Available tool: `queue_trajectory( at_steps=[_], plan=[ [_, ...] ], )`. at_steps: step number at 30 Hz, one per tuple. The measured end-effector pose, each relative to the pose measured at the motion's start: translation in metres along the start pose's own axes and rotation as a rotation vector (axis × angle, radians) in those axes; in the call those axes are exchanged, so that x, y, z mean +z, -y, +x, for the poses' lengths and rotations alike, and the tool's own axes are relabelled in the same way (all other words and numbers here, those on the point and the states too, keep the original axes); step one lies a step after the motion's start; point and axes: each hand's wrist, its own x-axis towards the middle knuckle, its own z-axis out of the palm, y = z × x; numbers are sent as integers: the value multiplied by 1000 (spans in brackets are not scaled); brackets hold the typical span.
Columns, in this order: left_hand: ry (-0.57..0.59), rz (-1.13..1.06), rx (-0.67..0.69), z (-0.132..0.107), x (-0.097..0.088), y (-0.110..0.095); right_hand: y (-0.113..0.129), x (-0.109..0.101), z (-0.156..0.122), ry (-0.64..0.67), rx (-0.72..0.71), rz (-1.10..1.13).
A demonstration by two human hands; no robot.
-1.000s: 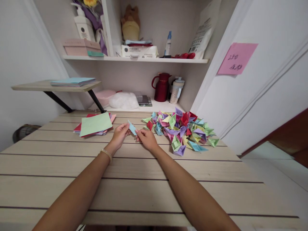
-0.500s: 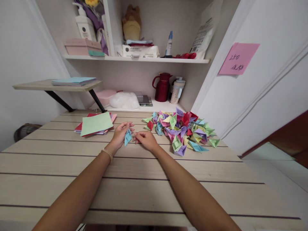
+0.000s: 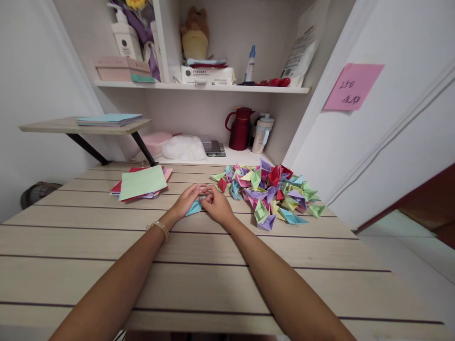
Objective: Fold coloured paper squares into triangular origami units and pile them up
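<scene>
A small piece of folded blue paper [image 3: 194, 208] is held between my two hands, just above the slatted table. My left hand [image 3: 185, 199] grips it from the left, fingers bent around its far side. From the right, my right hand [image 3: 215, 203] pinches its edge between thumb and fingers. The fingertips of both hands meet at the paper and hide its upper part. To the right of my right hand lies a heap of folded paper boats [image 3: 265, 189] in many colours.
Left of my hands is a stack of coloured paper sheets [image 3: 142, 183], green on top. A small raised shelf [image 3: 53, 125] holds blue paper [image 3: 108, 119]. At the back stand a red jug [image 3: 241, 130] and a pale tumbler [image 3: 261, 135]. A pink note [image 3: 353, 86] hangs on the right wall.
My hands have come together; the right fingers now touch the blue paper. The paper has turned from standing nearly upright to slanting to the right.
</scene>
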Motion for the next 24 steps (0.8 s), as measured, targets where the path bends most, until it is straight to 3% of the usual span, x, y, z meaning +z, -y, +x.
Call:
queue_trajectory(
  at_steps=[3,6,12,14,19,24],
  plan=[
    [13,9,-1,-1,1,1,-1,1,0,62,-19,-15],
    [-26,106,57,-1,-2,3,-2,2,2,35,20,96],
    [-306,871,409,-4,-20,-7,-7,-4,12,-358,232,702],
    [-363,1103,450,-6,-26,-12,-9,-6,15,-467,266,815],
    [-578,1492,260,-9,-42,-12,-12,-9,17,-516,287,912],
    [-636,1494,181,-8,-60,-7,-13,-8,17,-535,291,920]
  ],
)
